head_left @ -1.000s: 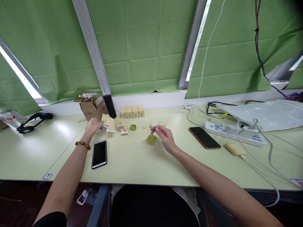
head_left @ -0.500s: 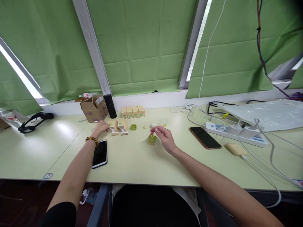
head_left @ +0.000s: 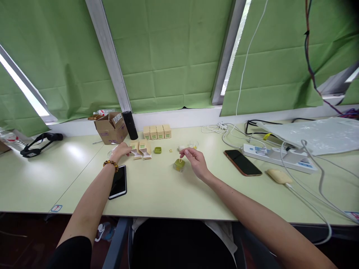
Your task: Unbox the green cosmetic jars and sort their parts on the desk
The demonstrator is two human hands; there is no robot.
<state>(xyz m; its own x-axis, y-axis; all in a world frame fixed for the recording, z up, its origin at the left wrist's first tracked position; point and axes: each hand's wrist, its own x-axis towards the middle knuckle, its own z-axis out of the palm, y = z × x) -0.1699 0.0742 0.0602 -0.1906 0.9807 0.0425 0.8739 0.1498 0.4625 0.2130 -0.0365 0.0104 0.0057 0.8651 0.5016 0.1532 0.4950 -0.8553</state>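
Observation:
My left hand (head_left: 121, 150) is closed, its fingertips at the left edge of a small cardboard box (head_left: 135, 152) that lies open. A second open box (head_left: 146, 152) lies right beside it. My right hand (head_left: 196, 163) pinches a small pale loop on top of a clear container with an olive-green lid (head_left: 179, 163), which stands on the table. Between the hands are a small olive-green tray (head_left: 157, 150) and a tiny yellow piece (head_left: 170, 151). Behind my right fingers, a white item (head_left: 182, 148) and a clear round dish (head_left: 193, 144) are partly covered.
Several closed cardboard boxes (head_left: 157, 132) stand in a row at the back. A larger carton (head_left: 111, 129) and a black cylinder (head_left: 130, 126) are back left. One phone (head_left: 118, 182) lies by my left forearm, another (head_left: 242, 163) at right, near a power strip (head_left: 280, 157) with cables.
My left hand has shifted slightly right, and the left open box now sits a little closer to the other. My right hand and the lidded container are nearly unchanged.

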